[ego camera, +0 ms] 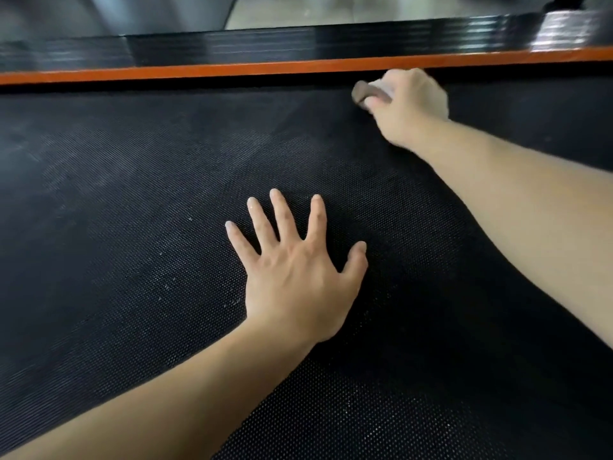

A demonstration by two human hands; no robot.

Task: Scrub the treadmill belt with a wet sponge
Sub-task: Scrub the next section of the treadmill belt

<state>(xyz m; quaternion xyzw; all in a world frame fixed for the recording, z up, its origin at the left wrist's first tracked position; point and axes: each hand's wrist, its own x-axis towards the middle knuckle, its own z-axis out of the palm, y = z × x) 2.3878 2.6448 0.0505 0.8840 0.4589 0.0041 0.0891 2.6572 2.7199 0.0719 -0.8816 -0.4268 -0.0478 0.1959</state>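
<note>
So the black, dimple-textured rubber treadmill belt [132, 227] fills pretty much the whole view. Along its far edge runs a thin orange stripe [232, 69], which I'll use as the reference for everything. Right behind the orange stripe is a glossy black ribbed side rail [298, 44], and past that there's a bit of pale grey floor [365, 11], all blurry.

The right hand [411, 104] is just below the orange stripe, on the belt side, toward the right of the view. It grips a small brownish-grey sponge [365, 91] with the fingers curled round it. The hand is smeared with blur, so I can't pick out the single fingers. The sponge pokes out of the left side of the fist and sits low at the belt, close under the stripe. Can't tell for sure if it's pressed onto the surface, or if it's wet.

The left hand [295, 277] is well away from the stripe on the near side, roughly mid-belt. It lies palm down, flat on the belt, with the fingers straight and spread wide and the thumb stuck out to the right. Both forearms are bare.

The belt itself has dull greyish smears off to the left, nearer the stripe, and tiny pale specks scattered around the left hand.
</note>
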